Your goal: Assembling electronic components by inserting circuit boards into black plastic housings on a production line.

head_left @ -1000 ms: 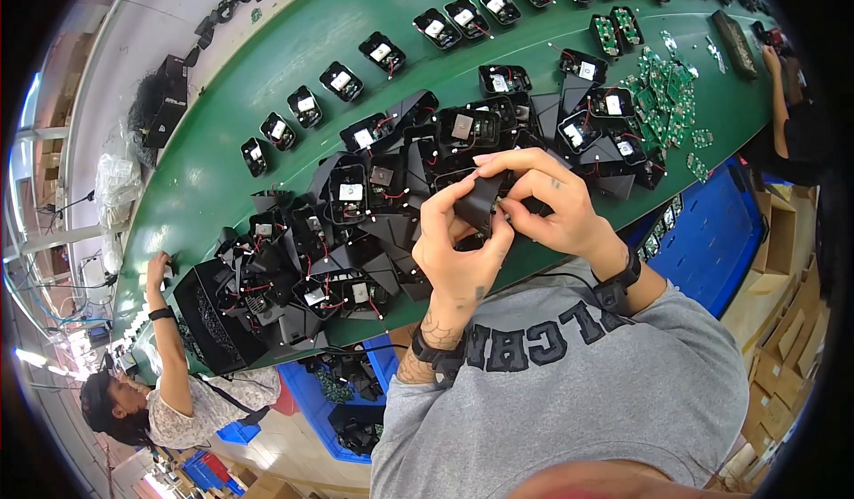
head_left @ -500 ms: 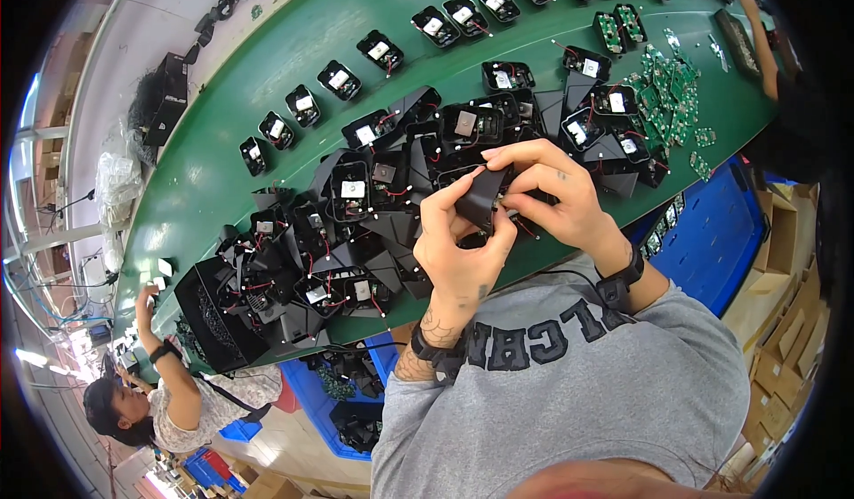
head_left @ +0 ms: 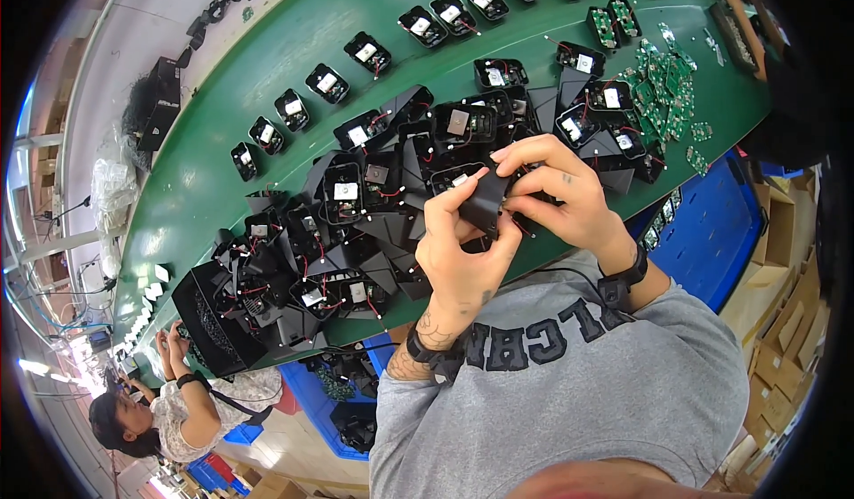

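A black plastic housing [head_left: 485, 199] is held up over the near edge of the green table, between both my hands. Its outer wall faces up, so most of its inside is hidden. My left hand [head_left: 463, 254] grips it from the near left, thumb underneath and fingers along the far side. With fingertips and thumb, my right hand [head_left: 560, 192] pinches its right end, where a bit of circuit board and red wire shows. Just beyond lies a heap of similar black housings [head_left: 345, 192] with white blocks and red-black wires.
Open housings [head_left: 327, 83] stand in a curved row along the far side. Loose green circuit boards [head_left: 663, 99] are piled at right. A black box of small parts [head_left: 209, 321] sits at left, near a co-worker [head_left: 133, 419]. Blue bins [head_left: 712, 223] stand below the table edge.
My hands keep hold of the housing, which is turned slightly. The co-worker at left has drawn an arm back, bringing both hands together. The view has shifted a little.
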Motion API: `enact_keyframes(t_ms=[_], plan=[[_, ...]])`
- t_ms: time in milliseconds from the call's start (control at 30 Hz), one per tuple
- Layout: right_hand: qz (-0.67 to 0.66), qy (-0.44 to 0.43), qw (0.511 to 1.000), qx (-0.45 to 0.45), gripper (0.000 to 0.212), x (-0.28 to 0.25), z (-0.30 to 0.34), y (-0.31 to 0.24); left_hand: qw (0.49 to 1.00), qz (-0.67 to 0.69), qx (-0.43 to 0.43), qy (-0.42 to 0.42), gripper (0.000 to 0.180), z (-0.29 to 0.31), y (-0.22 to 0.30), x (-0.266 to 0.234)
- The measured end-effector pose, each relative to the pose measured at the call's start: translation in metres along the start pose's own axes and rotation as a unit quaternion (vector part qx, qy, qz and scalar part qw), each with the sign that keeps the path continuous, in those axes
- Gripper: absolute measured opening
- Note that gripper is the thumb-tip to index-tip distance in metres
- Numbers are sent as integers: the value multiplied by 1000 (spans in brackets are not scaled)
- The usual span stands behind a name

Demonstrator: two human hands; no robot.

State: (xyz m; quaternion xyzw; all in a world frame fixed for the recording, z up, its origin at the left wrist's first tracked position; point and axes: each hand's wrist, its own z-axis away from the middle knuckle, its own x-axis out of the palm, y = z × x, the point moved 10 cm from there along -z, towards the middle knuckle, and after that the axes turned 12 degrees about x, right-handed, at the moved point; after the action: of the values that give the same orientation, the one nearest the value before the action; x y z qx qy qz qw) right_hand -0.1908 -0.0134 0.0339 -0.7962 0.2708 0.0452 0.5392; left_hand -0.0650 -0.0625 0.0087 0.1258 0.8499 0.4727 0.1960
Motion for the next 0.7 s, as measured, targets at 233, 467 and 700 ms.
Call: enact_keyframes(t_ms=[233,467,700], plan=[[54,5,998,-38,19,-4,-1,-14,989,127,-67,17,45,1,-16,1],[20,4,1000,-3,19,-5,1,-1,996,81,-43,-1,45,0,-11,4],[-12,-1,999,31,19,-1,-2,2,1000,6,15,-12,45,1,-3,7]])
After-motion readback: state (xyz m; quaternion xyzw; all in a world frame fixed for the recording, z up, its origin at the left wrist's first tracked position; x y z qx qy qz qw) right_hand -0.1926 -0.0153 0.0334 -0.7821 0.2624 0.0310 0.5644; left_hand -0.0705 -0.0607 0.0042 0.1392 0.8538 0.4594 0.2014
